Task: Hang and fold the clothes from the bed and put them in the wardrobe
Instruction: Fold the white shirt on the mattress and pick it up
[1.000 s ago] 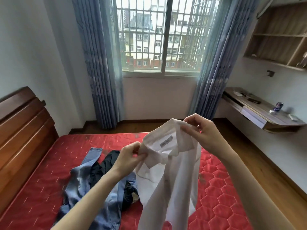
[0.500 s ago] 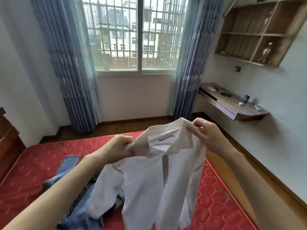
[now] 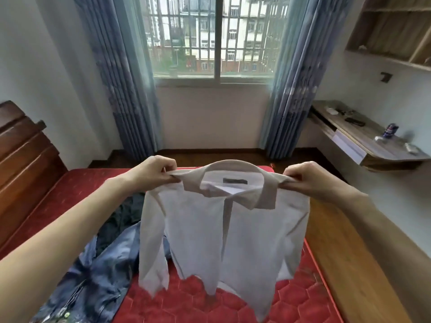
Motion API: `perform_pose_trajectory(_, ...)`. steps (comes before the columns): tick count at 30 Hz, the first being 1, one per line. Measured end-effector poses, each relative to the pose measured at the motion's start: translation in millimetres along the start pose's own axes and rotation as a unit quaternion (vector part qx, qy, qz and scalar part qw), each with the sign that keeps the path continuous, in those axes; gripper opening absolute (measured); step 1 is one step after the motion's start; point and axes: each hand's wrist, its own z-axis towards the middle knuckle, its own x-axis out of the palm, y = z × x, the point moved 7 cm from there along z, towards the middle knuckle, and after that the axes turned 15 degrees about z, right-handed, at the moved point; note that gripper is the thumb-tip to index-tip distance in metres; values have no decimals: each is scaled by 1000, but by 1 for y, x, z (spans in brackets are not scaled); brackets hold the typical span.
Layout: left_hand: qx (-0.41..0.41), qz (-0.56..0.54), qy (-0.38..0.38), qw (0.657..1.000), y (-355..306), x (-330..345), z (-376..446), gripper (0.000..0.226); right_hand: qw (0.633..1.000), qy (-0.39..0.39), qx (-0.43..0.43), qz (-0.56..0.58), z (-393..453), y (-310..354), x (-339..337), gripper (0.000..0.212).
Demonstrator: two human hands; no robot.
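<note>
Head view, change: we now hold the white shirt (image 3: pixel 224 229) spread wide and flat toward us; half a second ago it hung bunched between hands set closer together.
Left hand (image 3: pixel 151 170): fingers curled, we pinch the shirt's left shoulder beside the collar.
Right hand (image 3: pixel 310 180): fingers curled, we pinch the right shoulder.
Shirt: white, collar up with a dark label inside, front placket running down the middle, sleeves hanging at both sides, hem dangling just above the bed (image 3: pixel 186 299).
Bed: red quilted mattress; jeans (image 3: pixel 93 276) and a dark garment (image 3: pixel 123 217) lie on it, left of the shirt.
</note>
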Motion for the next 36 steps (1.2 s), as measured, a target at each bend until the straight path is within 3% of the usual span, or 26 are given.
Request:
perform_pose_trajectory(5,-39,-49,-61,996,-20,9,5,32,997,-65,-42,3,7,-35,-25,13)
perform_pose_trajectory(10,-36,-91,-107,989,-27,2,12,25,992,-110,-66,12,20,-43,-44,15)
perform_pose_trajectory(13,-33,-81,-147,985,-21,-3,24,22,992,-105,-58,38,26,-44,-47,5)
perform_pose_trajectory(18,-68,-123,-195,971,-20,-14,48,15,982,-182,15,48,39,-57,-64,27)
perform_pose_trajectory(21,-89,-105,-217,966,-12,-21,57,33,965,-258,33,21,37,-47,-74,42)
perform_pose_trajectory(24,-118,-75,-209,968,-2,-16,53,50,959,-276,23,59,25,-44,-64,45)
perform_pose_trajectory(27,-99,-123,-196,968,1,2,44,42,961,-256,25,98,9,-53,-49,40)
perform_pose_trajectory(31,-64,-191,-124,972,-4,34,25,38,967,-195,55,154,-24,-61,-25,33)
perform_pose_trajectory(36,-49,-200,-14,978,-18,52,-13,42,967,-103,87,214,-69,-53,-2,22)
